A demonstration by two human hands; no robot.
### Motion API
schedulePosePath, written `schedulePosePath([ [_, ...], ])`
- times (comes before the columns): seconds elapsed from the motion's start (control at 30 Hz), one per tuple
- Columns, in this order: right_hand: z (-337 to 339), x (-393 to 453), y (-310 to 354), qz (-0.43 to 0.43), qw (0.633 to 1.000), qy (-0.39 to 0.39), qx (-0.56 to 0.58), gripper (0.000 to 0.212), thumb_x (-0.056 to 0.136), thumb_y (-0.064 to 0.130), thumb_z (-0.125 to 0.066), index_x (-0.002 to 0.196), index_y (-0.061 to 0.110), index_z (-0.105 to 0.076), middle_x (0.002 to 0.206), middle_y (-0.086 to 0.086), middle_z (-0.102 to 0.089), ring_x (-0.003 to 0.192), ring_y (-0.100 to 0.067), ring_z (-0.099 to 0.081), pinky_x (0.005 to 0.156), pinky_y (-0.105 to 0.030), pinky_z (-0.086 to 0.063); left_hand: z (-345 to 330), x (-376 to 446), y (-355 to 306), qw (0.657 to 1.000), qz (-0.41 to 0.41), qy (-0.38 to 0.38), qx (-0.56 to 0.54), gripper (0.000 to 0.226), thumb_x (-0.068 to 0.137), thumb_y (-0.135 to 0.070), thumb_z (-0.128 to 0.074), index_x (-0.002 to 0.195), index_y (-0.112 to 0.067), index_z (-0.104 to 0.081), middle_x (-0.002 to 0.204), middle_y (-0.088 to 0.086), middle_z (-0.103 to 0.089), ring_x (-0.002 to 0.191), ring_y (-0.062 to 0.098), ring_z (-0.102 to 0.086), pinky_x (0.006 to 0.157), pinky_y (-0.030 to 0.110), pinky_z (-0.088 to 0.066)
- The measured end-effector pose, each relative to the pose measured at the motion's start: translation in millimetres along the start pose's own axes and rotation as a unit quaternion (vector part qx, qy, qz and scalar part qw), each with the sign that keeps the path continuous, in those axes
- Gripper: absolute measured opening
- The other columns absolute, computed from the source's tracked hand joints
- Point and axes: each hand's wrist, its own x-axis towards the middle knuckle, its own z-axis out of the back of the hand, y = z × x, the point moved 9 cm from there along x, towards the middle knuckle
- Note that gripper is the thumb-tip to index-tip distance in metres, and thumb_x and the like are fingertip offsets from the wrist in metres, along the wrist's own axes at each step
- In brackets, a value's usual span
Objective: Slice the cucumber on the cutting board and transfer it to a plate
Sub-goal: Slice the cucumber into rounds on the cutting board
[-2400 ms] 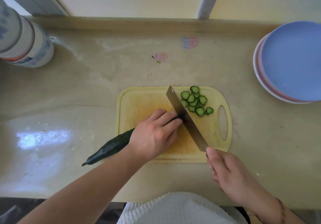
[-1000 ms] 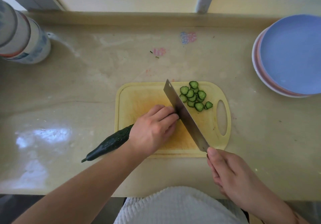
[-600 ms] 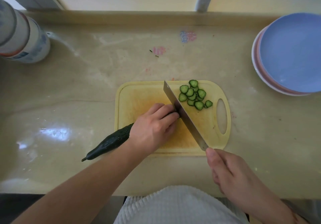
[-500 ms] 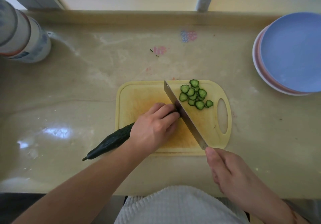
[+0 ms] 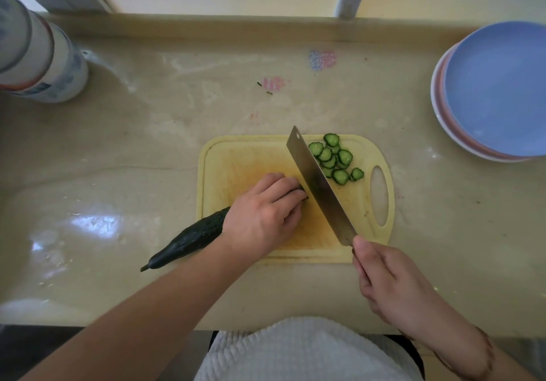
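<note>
Slicing under way, early. Small pile of slices [image 5: 335, 159] on cutting board [image 5: 236, 159] at 1 o'clock of knife [image 5: 320, 187]. Most of cucumber [image 5: 189, 239] uncut, tail overhanging board onto counter [image 5: 147, 144] toward 8 o'clock. Left hand [image 5: 261, 218] curled over cucumber, pinning it. Right hand [image 5: 390, 280] wrapped round knife handle. Plates [image 5: 496, 91] at 2 o'clock bare; transfer not yet begun.

The cucumber [image 5: 189, 240] is very dark green with a bumpy skin, while its slices [image 5: 334, 159] show pale green flesh ringed in dark green on a pale yellow cutting board [image 5: 236, 156] stained orange. The knife [image 5: 319, 185] blade is plain grey steel. On the glossy beige worktop [image 5: 147, 144] with pink and blue smudges, the top plate [image 5: 499, 85] is periwinkle blue over pink and white ones, and a white jar [image 5: 41, 55] carries blue patterning.
</note>
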Motion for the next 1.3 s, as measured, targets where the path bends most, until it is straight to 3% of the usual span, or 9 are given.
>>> schedulePosePath([
  [0.27,0.3,-14.0,6.1,0.011,1.000,0.007,-0.023,0.068,0.077,0.081,-0.027,0.063,0.015,-0.037,0.045,0.005,-0.036,0.040,-0.005,-0.031,0.044,-0.015,-0.028,-0.7,0.3,5.0,1.000,0.012,0.002,-0.019,0.010,0.090,-0.008,-0.072,0.099,-0.007,-0.077,0.107,0.004,-0.072,0.098,0.026,-0.068,0.075,0.037,-0.060],
  [0.6,-8.9,11.3,9.1,0.022,0.997,0.005,-0.069,0.068,0.084,0.077,-0.019,0.063,0.016,-0.039,0.050,0.005,-0.036,0.047,-0.010,-0.035,0.054,-0.034,-0.039,2.1,2.2,5.3,0.999,0.021,0.001,-0.035,0.008,0.090,-0.008,-0.072,0.096,-0.005,-0.077,0.099,0.006,-0.072,0.094,0.024,-0.067,0.076,0.035,-0.059],
  [0.87,-4.6,10.2,7.9,0.019,0.999,-0.007,-0.048,0.061,0.086,0.069,-0.026,0.062,0.014,-0.039,0.047,0.005,-0.035,0.043,-0.007,-0.033,0.051,-0.030,-0.035,1.5,1.5,2.5,1.000,0.008,0.004,-0.027,0.007,0.092,-0.007,-0.070,0.095,-0.004,-0.076,0.101,0.008,-0.069,0.095,0.027,-0.066,0.076,0.037,-0.058],
  [1.1,-3.0,-7.2,15.2,0.025,0.999,-0.002,-0.032,0.068,0.081,0.080,-0.026,0.062,0.016,-0.037,0.047,0.005,-0.034,0.043,-0.005,-0.030,0.044,-0.018,-0.029,2.4,3.0,4.0,0.999,0.009,0.002,-0.032,0.007,0.091,-0.005,-0.070,0.095,-0.005,-0.076,0.102,0.006,-0.071,0.097,0.026,-0.067,0.076,0.036,-0.059],
  [1.3,-4.2,-9.2,11.6,0.014,0.999,0.004,-0.036,0.069,0.078,0.084,-0.027,0.065,0.016,-0.035,0.052,0.006,-0.028,0.047,-0.009,-0.027,0.047,-0.026,-0.028,3.7,3.6,4.4,0.999,0.014,-0.006,-0.035,0.007,0.091,-0.004,-0.069,0.093,-0.006,-0.076,0.101,0.005,-0.071,0.097,0.025,-0.066,0.078,0.033,-0.057],
])
